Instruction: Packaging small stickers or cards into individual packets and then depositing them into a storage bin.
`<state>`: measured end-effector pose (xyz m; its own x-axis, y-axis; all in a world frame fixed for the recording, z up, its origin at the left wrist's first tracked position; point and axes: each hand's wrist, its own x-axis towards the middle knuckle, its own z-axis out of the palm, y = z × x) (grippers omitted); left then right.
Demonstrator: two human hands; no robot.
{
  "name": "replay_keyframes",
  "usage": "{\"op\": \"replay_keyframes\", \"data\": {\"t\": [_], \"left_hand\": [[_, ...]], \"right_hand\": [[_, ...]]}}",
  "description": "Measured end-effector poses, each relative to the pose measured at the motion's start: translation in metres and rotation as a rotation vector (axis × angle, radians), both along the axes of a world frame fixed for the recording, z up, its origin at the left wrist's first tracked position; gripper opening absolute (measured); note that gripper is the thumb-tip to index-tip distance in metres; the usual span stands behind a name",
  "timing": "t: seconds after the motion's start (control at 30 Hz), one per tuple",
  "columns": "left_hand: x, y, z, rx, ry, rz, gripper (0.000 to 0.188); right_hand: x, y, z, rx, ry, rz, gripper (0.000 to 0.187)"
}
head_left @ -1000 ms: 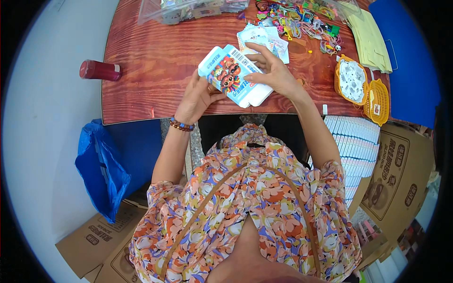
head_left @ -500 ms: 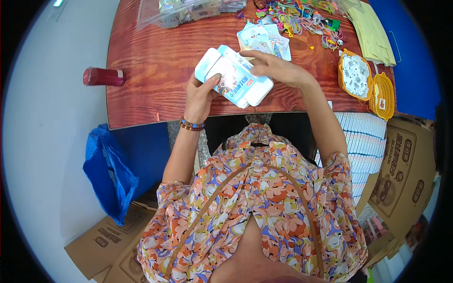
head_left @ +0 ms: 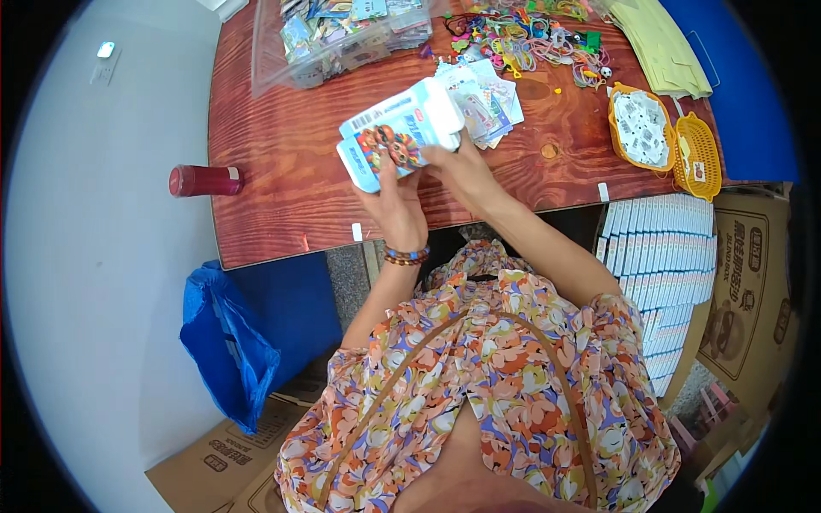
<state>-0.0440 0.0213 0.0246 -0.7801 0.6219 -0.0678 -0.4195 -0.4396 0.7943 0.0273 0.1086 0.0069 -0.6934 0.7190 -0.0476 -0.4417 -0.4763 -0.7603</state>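
A light-blue and white printed carton box [head_left: 385,128] is tilted above the table's near edge, its right end pointing up and away. My left hand [head_left: 398,203] grips its lower edge, thumb lying on the printed face. At the box's right end, my right hand [head_left: 466,175] also holds it, thumb on the near edge and fingers hidden behind. The right-end flap looks folded over, though I cannot tell if it is tucked in. Just beyond the box lies a spread of printed cards [head_left: 492,103].
A clear plastic bin [head_left: 329,64] of packets stands far left, colourful trinkets [head_left: 534,47] behind the cards. At right are a yellow basket [head_left: 616,137] of white packets, another yellow basket [head_left: 697,141] and yellow sheets [head_left: 658,51]. Stacked boxes [head_left: 658,239], a red bottle [head_left: 205,180] and a blue bag [head_left: 227,350] surround me.
The box has turned so its right end points up and away, showing the barcode side. My right hand has come from above the box down to its right end and gripped it.
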Motion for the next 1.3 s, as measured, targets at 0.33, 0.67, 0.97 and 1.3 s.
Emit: {"op": "replay_keyframes", "data": {"t": [0.33, 0.67, 0.97, 1.3], "left_hand": [[-0.083, -0.049, -0.019, -0.200, -0.014, -0.317, 0.049], [-0.159, 0.024, -0.014, -0.780, 0.576, -0.233, 0.052], [-0.163, 0.017, -0.058, -0.872, 0.765, 0.160, 0.063], [-0.152, 0.020, -0.051, -0.714, 1.332, 0.170, 0.053]], "right_hand": [[-0.007, 0.051, 0.033, 0.233, -0.287, 0.257, 0.091], [-0.112, 0.101, -0.010, 0.396, -0.592, 0.272, 0.082], [-0.102, 0.072, 0.014, 0.527, -0.830, 0.259, 0.075], [-0.128, 0.095, -0.018, 0.662, -0.825, 0.005, 0.053]]}}
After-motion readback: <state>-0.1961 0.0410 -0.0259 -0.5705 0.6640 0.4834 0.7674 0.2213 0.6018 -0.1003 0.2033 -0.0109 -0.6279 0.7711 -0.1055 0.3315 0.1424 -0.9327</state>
